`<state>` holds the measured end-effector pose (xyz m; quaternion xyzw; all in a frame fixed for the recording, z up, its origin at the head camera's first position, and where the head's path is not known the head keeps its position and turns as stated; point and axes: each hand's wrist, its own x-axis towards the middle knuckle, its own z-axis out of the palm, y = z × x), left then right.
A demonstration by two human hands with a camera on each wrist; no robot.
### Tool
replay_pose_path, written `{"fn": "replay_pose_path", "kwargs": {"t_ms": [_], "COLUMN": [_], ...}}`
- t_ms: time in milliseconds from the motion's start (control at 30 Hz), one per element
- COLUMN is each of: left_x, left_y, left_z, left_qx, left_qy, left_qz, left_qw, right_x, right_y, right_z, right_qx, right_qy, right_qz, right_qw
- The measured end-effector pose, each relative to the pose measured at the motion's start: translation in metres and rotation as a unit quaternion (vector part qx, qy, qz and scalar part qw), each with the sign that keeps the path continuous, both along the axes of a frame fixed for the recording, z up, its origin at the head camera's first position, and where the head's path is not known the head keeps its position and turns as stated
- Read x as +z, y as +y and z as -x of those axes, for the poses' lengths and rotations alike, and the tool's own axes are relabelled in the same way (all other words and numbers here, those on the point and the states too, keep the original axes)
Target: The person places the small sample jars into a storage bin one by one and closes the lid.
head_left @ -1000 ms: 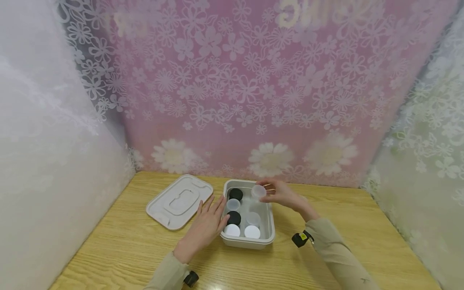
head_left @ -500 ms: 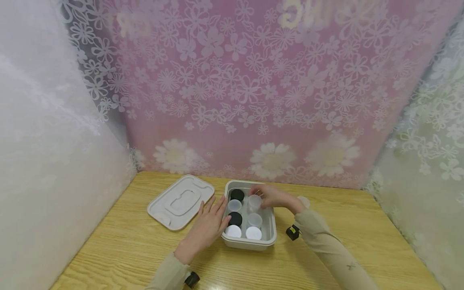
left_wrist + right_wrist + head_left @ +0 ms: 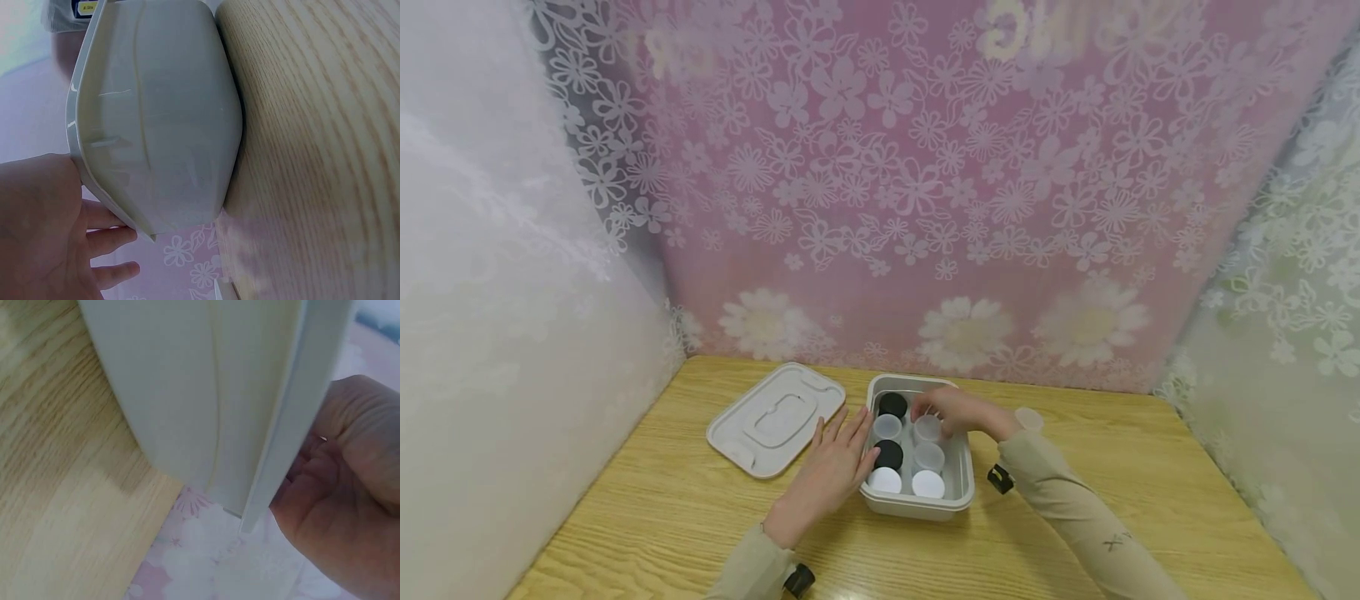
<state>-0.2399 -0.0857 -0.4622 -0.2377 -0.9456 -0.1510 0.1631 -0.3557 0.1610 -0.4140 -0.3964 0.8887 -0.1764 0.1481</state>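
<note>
A white plastic bin (image 3: 917, 505) stands without its lid, holding two rows of small round tubs. Its left row has a black-topped tub (image 3: 892, 406), a translucent tub (image 3: 887, 427), another black one (image 3: 888, 455) and a white one (image 3: 885, 481). My right hand (image 3: 958, 409) reaches over the right rim and grips a translucent tub (image 3: 928, 430) down in the right row. Nearer in that row sit a second translucent tub (image 3: 928, 457) and a white-topped tub (image 3: 928, 484). My left hand (image 3: 830, 471) rests with extended fingers against the bin's left rim.
The white lid (image 3: 775, 421) lies flat on the wooden table (image 3: 647, 500) left of the bin. A translucent round piece (image 3: 1028, 419) is on the table beyond my right wrist. Flower-patterned cloth (image 3: 910, 208) hangs behind the table, with pale walls at both sides.
My right hand has brought the translucent tub from above the bin's far right part down and nearer into the right row. The left hand has stayed at the left rim.
</note>
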Motion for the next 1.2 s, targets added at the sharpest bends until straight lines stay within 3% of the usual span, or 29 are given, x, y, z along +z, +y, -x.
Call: {"fn": "replay_pose_path", "kwargs": {"t_ms": [367, 467, 600, 833, 1200], "left_x": [-0.001, -0.001, -0.001, -0.001, -0.002], "left_y": [0.001, 0.001, 0.001, 0.001, 0.001], "left_z": [0.000, -0.001, 0.000, 0.000, 0.002], "left_qx": [0.001, 0.001, 0.002, 0.001, 0.000], "left_qy": [-0.003, -0.001, 0.000, -0.010, -0.008], "left_qz": [0.003, 0.005, 0.008, -0.001, -0.003], "left_qw": [1.0000, 1.0000, 1.0000, 0.9999, 1.0000], "right_x": [0.004, 0.006, 0.005, -0.006, -0.020], "right_y": [0.005, 0.011, 0.022, 0.046, 0.088], "right_z": [-0.004, -0.005, -0.007, -0.005, -0.017], "right_qx": [0.014, 0.000, -0.039, -0.101, -0.194], "right_qy": [0.011, 0.012, 0.013, 0.032, -0.006], "right_qz": [-0.037, 0.006, 0.112, 0.252, 0.425], "right_qw": [0.9992, 0.9999, 0.9929, 0.9620, 0.8843]}}
